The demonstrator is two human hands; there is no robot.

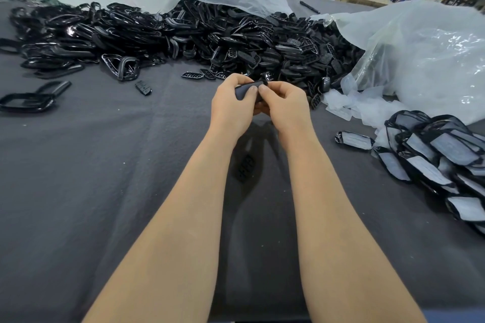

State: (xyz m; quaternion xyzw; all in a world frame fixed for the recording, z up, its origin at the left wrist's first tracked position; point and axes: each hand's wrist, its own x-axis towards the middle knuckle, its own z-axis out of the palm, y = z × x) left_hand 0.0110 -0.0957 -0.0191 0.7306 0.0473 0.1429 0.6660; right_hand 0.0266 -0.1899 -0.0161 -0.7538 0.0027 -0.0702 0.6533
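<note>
Left hand: the left hand (pixel 231 105) is curled round the left end of a small black part (pixel 245 89), with its thumb laid flat on the top face.
Right hand: the right hand (pixel 284 106) pinches the right end of the same part. Its thumb tip is just beside the left thumb and its fingers are folded underneath.
Part, place: it is held in the air between both hands, above the grey cloth (pixel 105 165) and just in front of the near edge of the heap of black parts (pixel 183 34).
Part, look: dark, matt and smooth, roughly oblong, with a rounded left end. A small glossy bit sticks up at its far right end.
Part, hidden: thumbs and fingers cover most of it, and the underside and right end do not show. I cannot tell whether it is one piece or two pressed together.
Between the forearms: a black button pad (pixel 245 168) lies on the cloth in shadow, its detail hard to make out.
Right side: a stack of film-covered pieces (pixel 433 155) is cut off by the picture's edge, and a single wrapped piece (pixel 354 140) lies apart from it.
Bags: a clear plastic bag (pixel 420 60) slumps beside the heap and hides the parts behind it.
Left side: loose black frames (pixel 29 102) lie on the cloth, the nearest cut by the edge.
Background: the shelves and boxes are blurred.
</note>
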